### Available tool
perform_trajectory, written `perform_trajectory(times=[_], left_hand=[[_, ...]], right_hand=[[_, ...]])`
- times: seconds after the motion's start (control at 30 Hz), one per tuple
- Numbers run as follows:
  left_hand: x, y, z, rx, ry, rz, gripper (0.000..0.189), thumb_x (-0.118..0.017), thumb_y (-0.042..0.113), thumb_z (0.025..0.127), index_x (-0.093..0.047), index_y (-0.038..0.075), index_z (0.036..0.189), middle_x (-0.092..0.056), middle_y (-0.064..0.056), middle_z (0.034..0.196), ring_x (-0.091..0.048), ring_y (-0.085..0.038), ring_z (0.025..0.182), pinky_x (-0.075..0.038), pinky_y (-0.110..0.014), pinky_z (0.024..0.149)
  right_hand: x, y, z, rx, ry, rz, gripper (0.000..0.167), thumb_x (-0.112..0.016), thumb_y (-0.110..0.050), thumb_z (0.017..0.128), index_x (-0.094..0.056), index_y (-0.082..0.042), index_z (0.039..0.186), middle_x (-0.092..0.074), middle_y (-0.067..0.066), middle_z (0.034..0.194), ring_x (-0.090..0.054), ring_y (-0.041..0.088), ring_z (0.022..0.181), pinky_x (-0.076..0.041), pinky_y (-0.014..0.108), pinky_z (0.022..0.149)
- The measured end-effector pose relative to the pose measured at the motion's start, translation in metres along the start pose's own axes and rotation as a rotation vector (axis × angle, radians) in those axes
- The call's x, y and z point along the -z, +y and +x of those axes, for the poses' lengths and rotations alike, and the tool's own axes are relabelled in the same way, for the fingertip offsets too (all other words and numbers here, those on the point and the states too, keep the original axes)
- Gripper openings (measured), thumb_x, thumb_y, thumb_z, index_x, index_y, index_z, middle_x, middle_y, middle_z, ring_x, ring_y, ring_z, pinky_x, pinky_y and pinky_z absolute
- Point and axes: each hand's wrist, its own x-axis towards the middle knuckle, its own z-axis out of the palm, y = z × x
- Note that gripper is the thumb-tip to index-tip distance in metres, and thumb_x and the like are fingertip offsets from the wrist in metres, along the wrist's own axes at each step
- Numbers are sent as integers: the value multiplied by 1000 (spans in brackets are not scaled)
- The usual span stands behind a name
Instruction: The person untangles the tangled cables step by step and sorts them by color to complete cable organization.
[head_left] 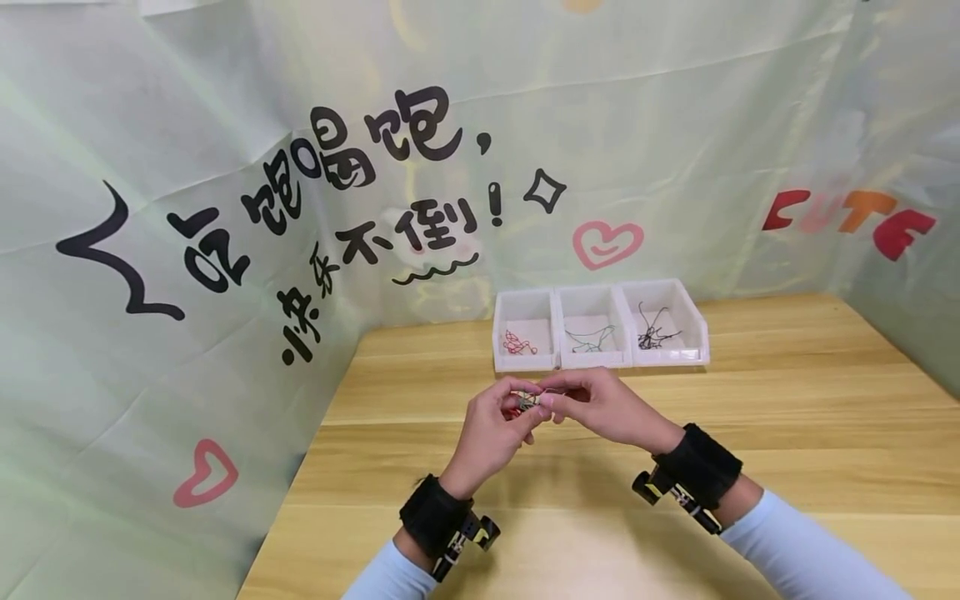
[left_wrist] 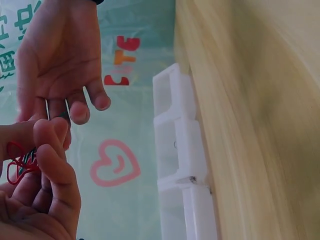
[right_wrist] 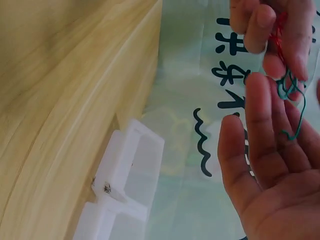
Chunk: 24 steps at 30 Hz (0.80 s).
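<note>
My left hand [head_left: 487, 433] pinches a small tangle of thin red and green strings over the table. Red string [right_wrist: 279, 41] loops out among its fingers, and the green string [right_wrist: 286, 90] shows at its fingertips in the right wrist view. The right hand [head_left: 611, 410] meets it from the other side, thumb and forefinger pinching the green string at the tangle. One green end hangs in front of the right palm. In the left wrist view, red loops [left_wrist: 19, 172] stick out beside the left thumb. Fingers partly hide the tangle.
Behind the hands stand three joined white bins: the left bin [head_left: 522, 363] has red strings, the middle bin [head_left: 592, 361] green ones, the right bin [head_left: 671, 358] black ones. A wooden table [head_left: 360, 500] lies below, with a printed cloth [head_left: 225, 108] hung behind and beside it.
</note>
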Motion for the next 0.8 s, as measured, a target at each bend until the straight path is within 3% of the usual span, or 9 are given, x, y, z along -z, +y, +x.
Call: perform_trajectory(times=[0.1, 0.23, 0.47, 0.6, 0.8], left_hand=[[0, 2, 0, 19, -10, -5, 23, -76, 12, 92, -67, 7, 113, -72, -6, 78, -64, -21, 57, -51, -27, 54], [3, 5, 1, 10, -13, 12, 22, -75, 17, 94, -69, 7, 113, -73, -5, 83, -65, -18, 60, -52, -26, 55], [12, 3, 0, -2, 73, -24, 11, -70, 12, 97, -72, 4, 104, -74, -9, 89, -65, -19, 62, -55, -29, 56], [10, 3, -1, 9, 32, -17, 13, -70, 13, 97, -73, 4, 106, -74, -10, 91, -66, -19, 63, -55, -30, 56], [-2, 3, 1, 8, -8, 6, 16, -70, 12, 97, -73, 4, 110, -75, -9, 92, -67, -22, 63, -53, -25, 55]], right_hand=[[-1, -1, -2, 13, 49, -41, 11, -68, -19, 99, -76, -12, 100, -70, 0, 84, -63, 23, 69, -49, 29, 59], [2, -1, -5, 11, 137, -65, 14, -67, -16, 100, -72, -13, 87, -63, 3, 76, -52, 16, 60, -43, 27, 52], [13, 6, -14, -37, 192, -22, 16, -60, -15, 103, -67, -3, 96, -63, 8, 78, -62, 24, 70, -51, 31, 64], [11, 7, -14, -30, 147, 60, 16, -60, -14, 103, -68, 0, 103, -68, 9, 82, -68, 27, 73, -57, 35, 71], [-2, 2, -10, 12, 59, 86, 24, -62, -13, 102, -65, -1, 123, -66, 7, 78, -62, 25, 63, -51, 30, 57]])
